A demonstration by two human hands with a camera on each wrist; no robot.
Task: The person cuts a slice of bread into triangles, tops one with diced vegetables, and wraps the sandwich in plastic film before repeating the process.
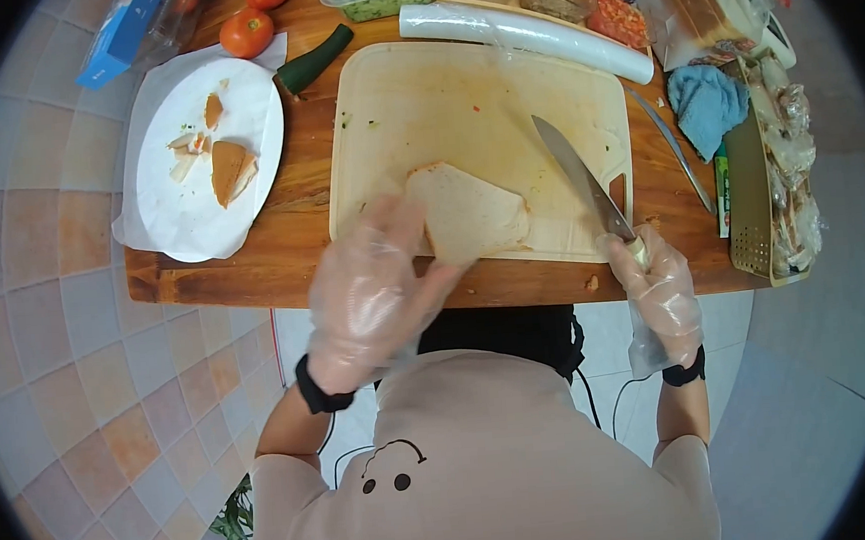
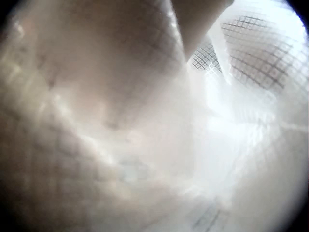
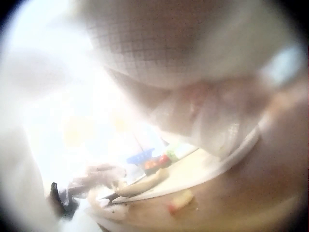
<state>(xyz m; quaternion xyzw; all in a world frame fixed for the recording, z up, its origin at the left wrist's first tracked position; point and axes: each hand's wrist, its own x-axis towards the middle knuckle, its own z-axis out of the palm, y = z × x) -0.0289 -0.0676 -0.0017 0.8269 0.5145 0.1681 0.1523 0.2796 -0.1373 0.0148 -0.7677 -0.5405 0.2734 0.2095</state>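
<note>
Looking at a slice of bread [image 1: 473, 207] flat on the cutting board [image 1: 480, 86], by the near edge, between both hands. Way closer to the left hand [image 1: 366, 293], though: loose and ungripping at the bread's left side, with thumb and fingertips spread, too blurry to tell if actually touching. Over to the right, a knife [image 1: 587, 184] gripped by the handle in the right hand [image 1: 659, 284], angled over the board, blade apart from the bread.
</note>
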